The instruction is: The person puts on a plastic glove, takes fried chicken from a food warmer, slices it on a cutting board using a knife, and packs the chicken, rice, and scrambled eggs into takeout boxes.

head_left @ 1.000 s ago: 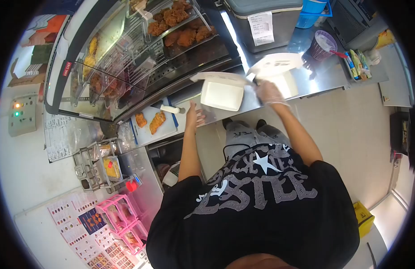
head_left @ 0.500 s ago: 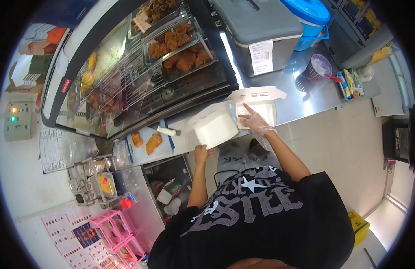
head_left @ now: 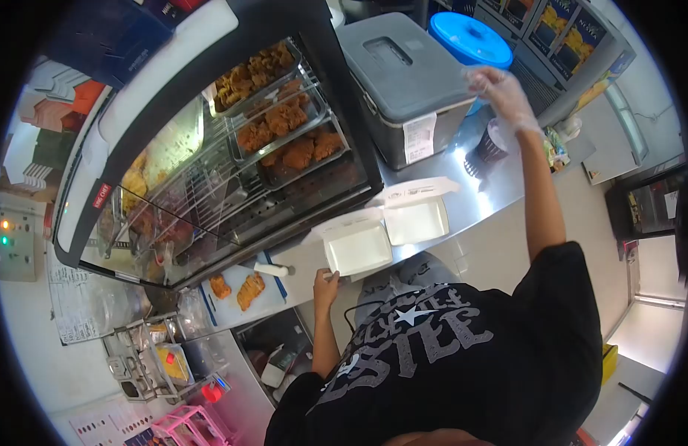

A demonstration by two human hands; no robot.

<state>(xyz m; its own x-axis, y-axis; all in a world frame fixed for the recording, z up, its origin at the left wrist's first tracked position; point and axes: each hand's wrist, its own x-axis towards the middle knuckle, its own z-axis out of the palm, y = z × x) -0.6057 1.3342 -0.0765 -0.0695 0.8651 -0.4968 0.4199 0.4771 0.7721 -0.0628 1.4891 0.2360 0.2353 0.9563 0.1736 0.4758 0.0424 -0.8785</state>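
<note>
- Person in a black shirt [head_left: 470,357] stands close against the metal counter [head_left: 496,182], tiled floor [head_left: 582,215] off to the right.
- Left hand [head_left: 326,290] has its fingers curled at the near corner of the left box [head_left: 359,247]; whether they pinch it I can't tell.
- That box and the right box [head_left: 416,221] stand side by side along the counter's edge, lids up, pale insides showing.
- Further left, two fried pieces [head_left: 249,291] lie on a white cutting board [head_left: 232,314], a white-handled tool [head_left: 272,270] near them.
- Right hand [head_left: 501,95], in clear plastic, is raised by the corner of a grey cooler [head_left: 403,63], fingers bent; I can't make out whether they grasp anything.
- Behind stand a glass display case [head_left: 165,63] and a blue-lidded tub [head_left: 470,37].
</note>
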